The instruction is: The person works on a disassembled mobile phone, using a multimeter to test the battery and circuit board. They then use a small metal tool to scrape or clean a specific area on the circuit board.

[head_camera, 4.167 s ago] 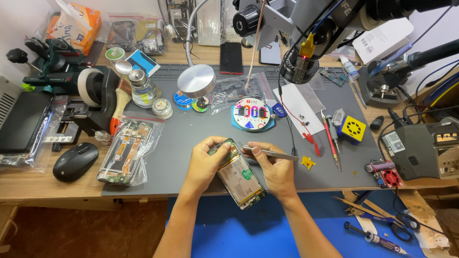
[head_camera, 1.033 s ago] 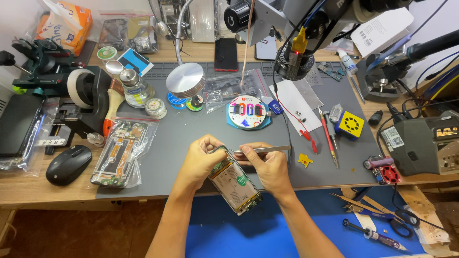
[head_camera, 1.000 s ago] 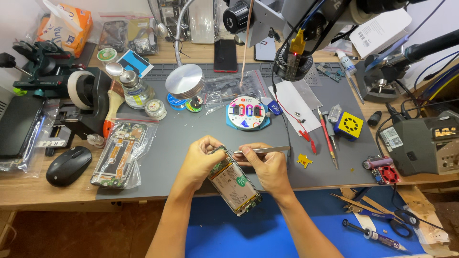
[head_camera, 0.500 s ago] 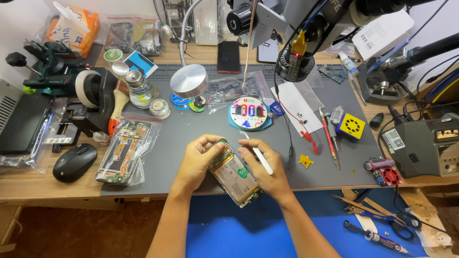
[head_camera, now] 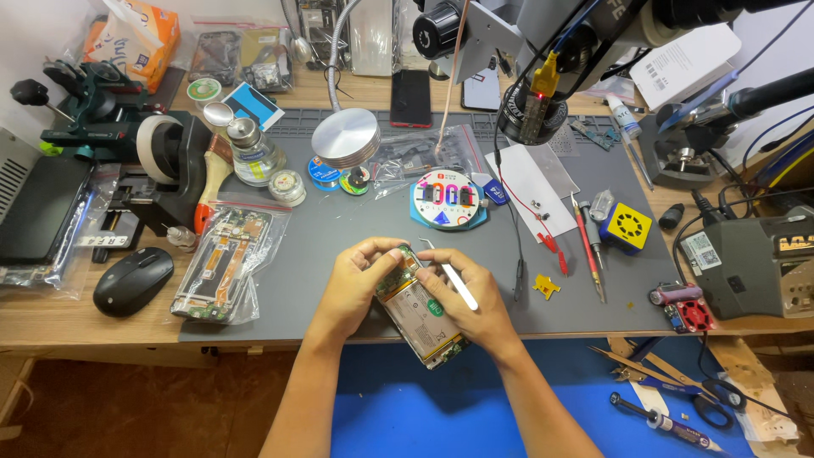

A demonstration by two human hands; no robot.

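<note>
Seen from the head camera: left hand (head_camera: 354, 284) curled over the top left edge of an opened phone (head_camera: 419, 307), fingers pinching its upper corner; right hand (head_camera: 471, 297) cupped along the right side, fingers gripping white-handled tweezers (head_camera: 450, 273) with tips up. Tilted diagonally above the front edge of the grey-matted worktop (head_camera: 339, 246), back cover off, battery and green board exposed.

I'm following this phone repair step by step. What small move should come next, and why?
Probably tip the tweezers back down onto the opened phone. The right hand holds them angled up off the board, while the left hand pinches the phone's top edge, steadying it over the mat.
</note>
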